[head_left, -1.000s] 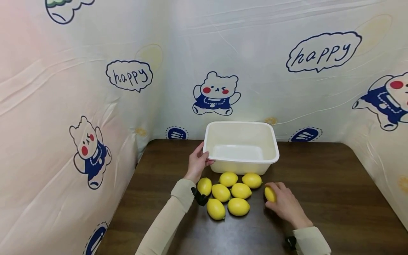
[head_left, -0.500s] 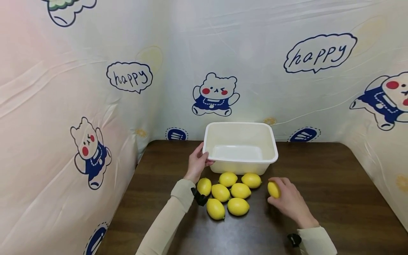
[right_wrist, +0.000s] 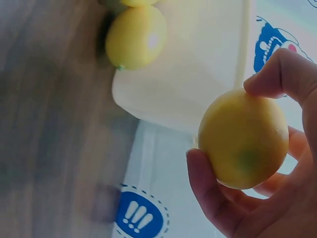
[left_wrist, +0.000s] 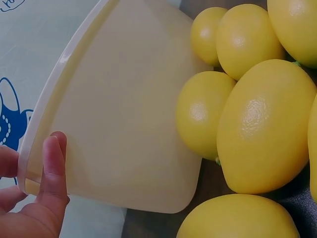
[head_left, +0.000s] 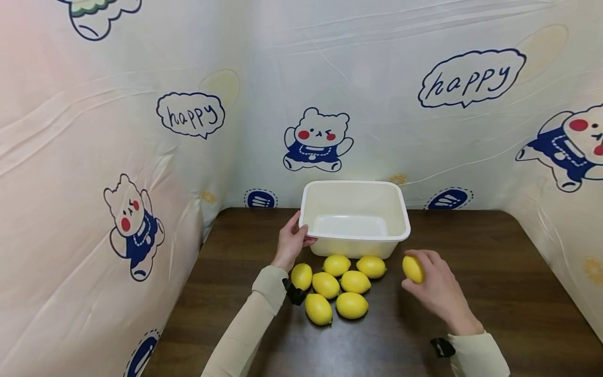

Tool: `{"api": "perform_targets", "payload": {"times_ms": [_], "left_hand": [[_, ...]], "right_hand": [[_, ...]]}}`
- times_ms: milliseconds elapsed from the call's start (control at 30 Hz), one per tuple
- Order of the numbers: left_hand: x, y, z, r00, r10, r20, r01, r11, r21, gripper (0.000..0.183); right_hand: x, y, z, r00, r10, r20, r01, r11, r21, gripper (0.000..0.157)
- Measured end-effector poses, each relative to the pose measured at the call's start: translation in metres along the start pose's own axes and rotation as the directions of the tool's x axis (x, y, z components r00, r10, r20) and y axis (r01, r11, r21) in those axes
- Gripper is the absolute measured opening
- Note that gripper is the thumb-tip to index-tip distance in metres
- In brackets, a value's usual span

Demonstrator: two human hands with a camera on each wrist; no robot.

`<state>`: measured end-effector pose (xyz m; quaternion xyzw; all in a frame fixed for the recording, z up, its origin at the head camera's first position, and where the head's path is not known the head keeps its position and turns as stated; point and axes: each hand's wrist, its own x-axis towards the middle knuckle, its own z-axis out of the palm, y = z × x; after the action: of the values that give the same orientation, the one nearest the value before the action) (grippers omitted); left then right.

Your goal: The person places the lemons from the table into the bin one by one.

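Note:
A white plastic basin [head_left: 358, 246] stands at the back of the table, with nothing inside it. My left hand [head_left: 289, 243] pinches the basin's rim at its front left corner; the left wrist view shows fingers on both sides of the rim [left_wrist: 64, 59]. To the right of the basin, my right hand [head_left: 440, 288] grips a lemon [head_left: 413, 269] between thumb and fingers. In the right wrist view the held lemon [right_wrist: 242, 139] appears above the table with its greenish end showing. Several more lemons [head_left: 355, 282] lie clustered in front of the basin, close to my left wrist.
The dark wooden table [head_left: 494, 272] extends to both sides of the basin. A pale printed cloth [head_left: 377, 104] hangs behind the table and along its sides. One lemon [head_left: 302, 276] lies right beside my left wrist strap [head_left: 294, 292].
My right hand has lifted the lemon off the table and carried it right and away from me. The left hand keeps its place on the basin's rim.

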<state>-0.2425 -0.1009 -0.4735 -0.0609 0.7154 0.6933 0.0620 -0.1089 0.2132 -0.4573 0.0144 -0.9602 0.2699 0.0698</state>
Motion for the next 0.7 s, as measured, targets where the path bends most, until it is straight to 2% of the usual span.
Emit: {"api": "perform_targets", "payload": {"times_ms": [400,700], "left_hand": [[0.000,-0.001,-0.001,1.000,0.003,-0.001,-0.003,1.000,0.030,0.057],[0.000,0.000,-0.001,1.000,-0.004,0.000,0.004,0.999,0.046,0.057]], "right_hand": [[0.008,-0.008,-0.025,0.994,-0.059,-0.095,0.056,0.998,-0.033,0.055],[0.020,-0.016,-0.034,0.982,-0.122,-0.143,0.117,0.992,-0.041,0.053]]}}
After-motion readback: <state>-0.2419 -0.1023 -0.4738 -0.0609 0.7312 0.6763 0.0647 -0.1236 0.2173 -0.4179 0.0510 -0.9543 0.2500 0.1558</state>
